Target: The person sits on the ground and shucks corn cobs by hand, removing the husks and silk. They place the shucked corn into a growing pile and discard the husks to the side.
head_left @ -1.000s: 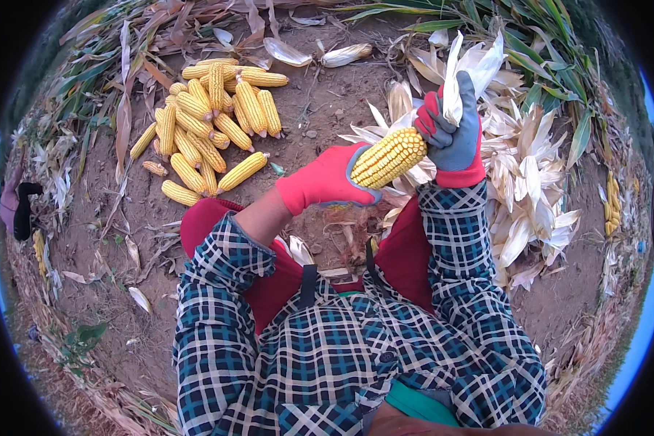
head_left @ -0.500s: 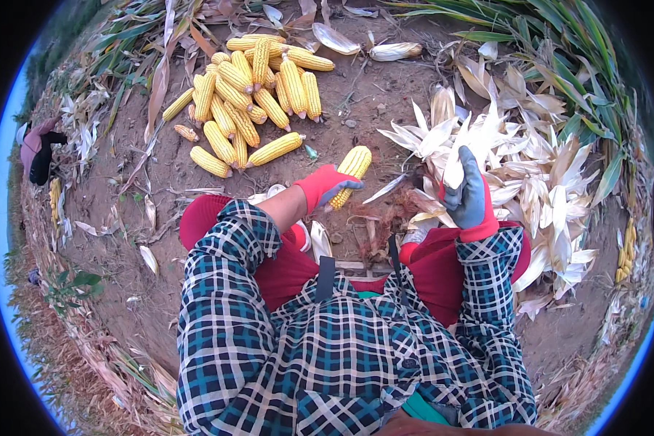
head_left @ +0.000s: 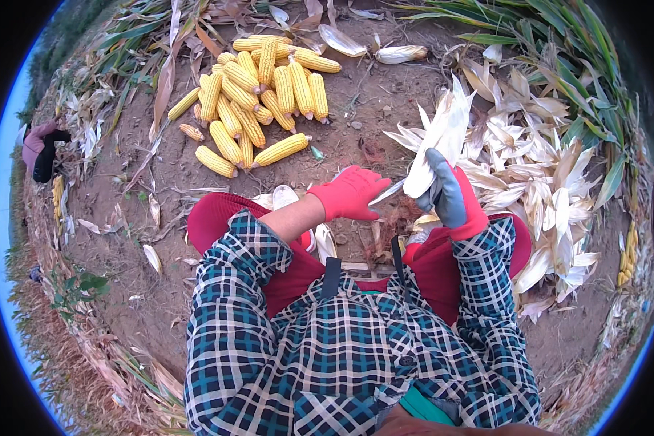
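My right hand (head_left: 454, 195), in a red glove with a grey palm, is closed around a husk-covered ear of corn (head_left: 437, 142). The pale husk points up and away, its leaves flaring at the far end; no kernels show. Close by on the left, my left hand (head_left: 350, 193) reaches toward the lower end of that ear, back upward, fingers stretched out. No cob is visible in it, though its palm is hidden. A narrow husk strip (head_left: 390, 192) shows at its fingertips. Farther off lies a pile of bare yellow corn cobs (head_left: 258, 102).
Loose dry husks (head_left: 552, 189) are heaped to the right of my right hand. Green corn leaves (head_left: 559, 58) lie at the far right. A husked ear (head_left: 401, 54) rests on the soil beyond. Another person (head_left: 42, 151) is at the far left.
The yellow cob that was in my left hand is no longer visible there, and that hand has moved right. My right hand has brought the husk-covered ear left, nearer to it.
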`<state>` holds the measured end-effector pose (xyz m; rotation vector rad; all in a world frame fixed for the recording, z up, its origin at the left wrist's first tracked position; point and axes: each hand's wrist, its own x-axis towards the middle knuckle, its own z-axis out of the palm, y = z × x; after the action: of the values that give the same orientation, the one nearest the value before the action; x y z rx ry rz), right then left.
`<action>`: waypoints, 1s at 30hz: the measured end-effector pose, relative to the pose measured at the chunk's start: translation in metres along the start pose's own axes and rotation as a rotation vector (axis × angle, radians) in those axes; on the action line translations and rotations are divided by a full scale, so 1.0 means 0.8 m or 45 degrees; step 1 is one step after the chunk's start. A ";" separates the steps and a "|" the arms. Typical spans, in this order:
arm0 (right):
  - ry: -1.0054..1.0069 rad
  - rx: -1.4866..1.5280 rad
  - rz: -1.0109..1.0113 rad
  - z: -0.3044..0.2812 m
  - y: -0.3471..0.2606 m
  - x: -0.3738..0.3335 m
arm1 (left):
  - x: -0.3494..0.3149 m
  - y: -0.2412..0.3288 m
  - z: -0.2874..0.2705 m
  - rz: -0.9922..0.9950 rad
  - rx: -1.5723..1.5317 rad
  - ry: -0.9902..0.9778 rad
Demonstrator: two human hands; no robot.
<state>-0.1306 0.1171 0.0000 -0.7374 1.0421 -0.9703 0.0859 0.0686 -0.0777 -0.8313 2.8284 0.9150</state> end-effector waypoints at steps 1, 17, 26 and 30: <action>0.035 0.054 -0.038 -0.003 -0.002 0.000 | -0.003 0.018 -0.007 0.104 0.123 -0.177; 0.552 0.725 -0.893 -0.278 -0.217 0.024 | -0.014 -0.004 -0.135 -0.007 0.390 0.254; 0.891 -0.172 -0.006 -0.254 0.062 0.251 | -0.015 0.047 -0.119 0.115 0.314 -0.162; 0.813 -1.661 -0.002 -0.256 0.164 0.272 | -0.018 0.036 -0.133 0.061 0.254 0.014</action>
<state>-0.2434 -0.0395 -0.2629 -1.5075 2.2845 -0.4047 0.0947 0.0356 0.0283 -0.7491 2.8987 0.6198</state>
